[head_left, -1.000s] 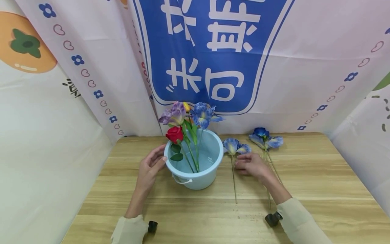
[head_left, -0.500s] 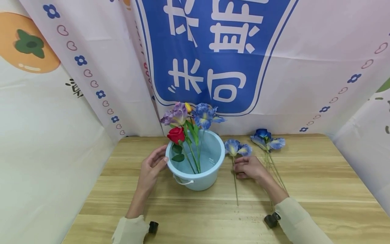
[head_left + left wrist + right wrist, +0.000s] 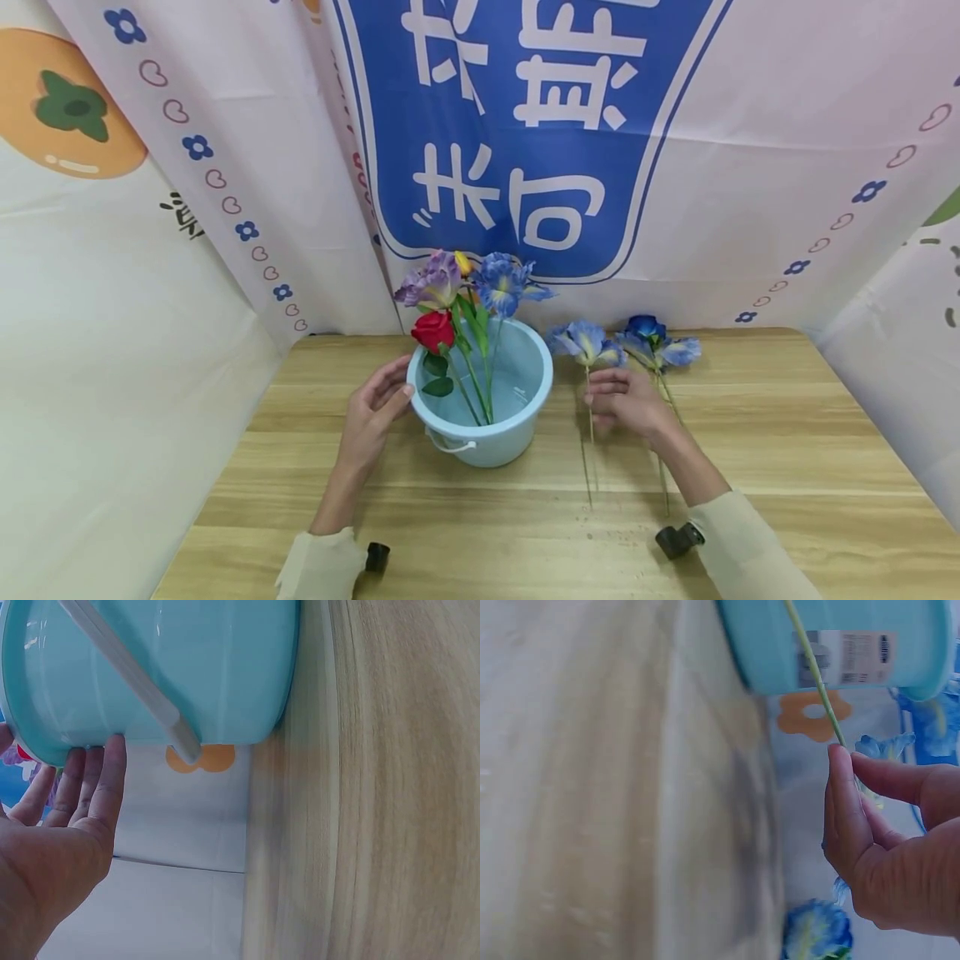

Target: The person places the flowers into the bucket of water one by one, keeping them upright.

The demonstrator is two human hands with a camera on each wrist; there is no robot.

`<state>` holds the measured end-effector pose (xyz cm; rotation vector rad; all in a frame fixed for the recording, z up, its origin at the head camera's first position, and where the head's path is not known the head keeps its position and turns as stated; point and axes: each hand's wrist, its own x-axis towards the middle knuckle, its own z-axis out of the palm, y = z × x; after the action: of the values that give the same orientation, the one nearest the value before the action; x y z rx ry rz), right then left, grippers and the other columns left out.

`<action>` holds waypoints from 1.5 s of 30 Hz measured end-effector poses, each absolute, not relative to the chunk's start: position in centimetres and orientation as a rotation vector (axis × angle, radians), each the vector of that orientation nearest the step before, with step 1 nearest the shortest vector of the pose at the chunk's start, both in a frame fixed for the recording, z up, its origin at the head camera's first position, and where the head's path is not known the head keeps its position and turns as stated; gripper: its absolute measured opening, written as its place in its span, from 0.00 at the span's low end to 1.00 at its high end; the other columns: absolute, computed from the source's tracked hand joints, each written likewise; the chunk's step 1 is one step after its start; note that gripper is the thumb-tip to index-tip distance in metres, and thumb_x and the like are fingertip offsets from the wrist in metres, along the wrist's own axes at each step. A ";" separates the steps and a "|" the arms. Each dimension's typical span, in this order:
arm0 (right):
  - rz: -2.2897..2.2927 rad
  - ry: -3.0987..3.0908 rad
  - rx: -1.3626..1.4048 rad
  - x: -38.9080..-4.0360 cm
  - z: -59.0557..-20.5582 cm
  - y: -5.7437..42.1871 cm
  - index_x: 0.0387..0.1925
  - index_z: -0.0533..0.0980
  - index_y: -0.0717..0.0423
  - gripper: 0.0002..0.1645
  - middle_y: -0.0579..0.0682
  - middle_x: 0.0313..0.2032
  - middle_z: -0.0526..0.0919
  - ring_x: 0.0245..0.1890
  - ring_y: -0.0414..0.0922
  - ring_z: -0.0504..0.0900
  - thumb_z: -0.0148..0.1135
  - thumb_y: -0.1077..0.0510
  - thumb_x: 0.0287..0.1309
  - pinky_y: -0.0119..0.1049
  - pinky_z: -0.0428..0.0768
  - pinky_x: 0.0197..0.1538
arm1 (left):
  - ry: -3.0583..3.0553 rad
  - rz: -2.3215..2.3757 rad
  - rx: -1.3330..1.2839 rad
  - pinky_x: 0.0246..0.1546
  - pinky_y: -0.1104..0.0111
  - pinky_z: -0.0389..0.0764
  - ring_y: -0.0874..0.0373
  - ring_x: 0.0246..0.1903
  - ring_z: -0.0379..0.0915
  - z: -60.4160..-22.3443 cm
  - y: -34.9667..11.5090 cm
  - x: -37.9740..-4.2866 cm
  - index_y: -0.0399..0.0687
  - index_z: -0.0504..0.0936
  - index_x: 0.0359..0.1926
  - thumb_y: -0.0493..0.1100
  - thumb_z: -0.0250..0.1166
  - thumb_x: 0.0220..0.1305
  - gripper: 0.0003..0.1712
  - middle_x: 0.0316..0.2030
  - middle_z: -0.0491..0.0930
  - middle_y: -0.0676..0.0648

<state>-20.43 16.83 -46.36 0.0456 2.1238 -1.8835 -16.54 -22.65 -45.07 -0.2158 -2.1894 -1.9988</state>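
Note:
My left hand [image 3: 367, 427] rests against the left side of a light blue bucket [image 3: 498, 446], fingertips on its wall and thumb at the rim. In the left wrist view its fingers [image 3: 90, 780] are extended against the bucket. My right hand [image 3: 628, 402] pinches the thin green stem [image 3: 816, 675] of a blue artificial iris [image 3: 587, 342] between thumb and fingers. The iris is lifted off the table, its stem apart from its shadow. Standing in the bucket are a red rose [image 3: 432, 332], a purple flower [image 3: 432, 282], a yellow bud [image 3: 462, 264] and another blue iris [image 3: 504, 285].
Right of my right hand, a dark blue rose [image 3: 647, 327] and a pale blue iris [image 3: 678, 352] lie on the wooden table [image 3: 780, 450], stems toward me. The bucket's white handle [image 3: 453, 447] hangs at its front. A printed cloth [image 3: 720, 217] hangs behind the table.
My right hand has gripped the near blue iris by its stem and raised it slightly off the table, moving a little right. My left hand and the bucket hold their place.

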 end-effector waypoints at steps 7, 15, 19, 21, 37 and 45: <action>-1.946 2.140 0.024 -19.9 -43.4 17.5 0.71 0.69 0.70 0.32 0.56 0.55 0.84 0.47 0.41 0.89 0.68 0.66 0.70 0.38 0.95 0.51 | -2.182 -1.993 -0.225 0.54 0.70 0.91 0.66 0.53 0.84 -45.1 -22.7 -16.6 0.34 0.72 0.74 0.34 0.63 0.76 0.28 0.60 0.83 0.48; -1.998 2.221 -0.072 -19.4 -40.8 17.8 0.72 0.69 0.69 0.32 0.58 0.55 0.83 0.49 0.40 0.88 0.67 0.65 0.71 0.43 0.94 0.55 | -2.194 -1.988 -0.216 0.54 0.70 0.92 0.66 0.54 0.84 -45.0 -22.7 -16.5 0.36 0.73 0.74 0.34 0.63 0.76 0.28 0.61 0.82 0.45; -2.028 2.247 -0.104 -19.1 -39.7 17.4 0.71 0.70 0.69 0.32 0.58 0.55 0.83 0.47 0.37 0.89 0.68 0.65 0.71 0.42 0.94 0.54 | -2.192 -1.991 -0.224 0.54 0.70 0.92 0.65 0.54 0.84 -45.0 -22.7 -16.5 0.36 0.73 0.74 0.34 0.63 0.76 0.28 0.61 0.82 0.42; -2.033 2.259 -0.109 -18.9 -39.2 17.2 0.71 0.70 0.68 0.32 0.59 0.55 0.82 0.47 0.37 0.89 0.68 0.64 0.71 0.41 0.94 0.53 | -2.193 -1.986 -0.223 0.53 0.70 0.92 0.66 0.53 0.84 -45.1 -22.6 -16.5 0.36 0.73 0.74 0.34 0.63 0.76 0.28 0.62 0.81 0.40; -2.089 2.295 -0.155 -19.2 -35.2 15.2 0.72 0.72 0.66 0.31 0.65 0.58 0.81 0.48 0.38 0.89 0.68 0.65 0.71 0.38 0.94 0.52 | -2.208 -1.988 -0.220 0.54 0.71 0.91 0.66 0.54 0.83 -45.2 -22.7 -16.6 0.37 0.72 0.75 0.35 0.63 0.77 0.29 0.66 0.77 0.30; -2.112 2.309 -0.187 -19.6 -33.4 13.8 0.70 0.74 0.63 0.30 0.63 0.57 0.82 0.49 0.41 0.88 0.68 0.67 0.69 0.38 0.95 0.51 | -2.199 -1.992 -0.222 0.55 0.71 0.91 0.66 0.54 0.83 -45.1 -22.7 -16.6 0.36 0.72 0.75 0.34 0.63 0.77 0.29 0.66 0.78 0.32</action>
<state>-19.64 13.81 -33.42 -0.1867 2.3088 -2.1121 -16.59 -22.68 -45.14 -0.2215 -2.1986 -1.9925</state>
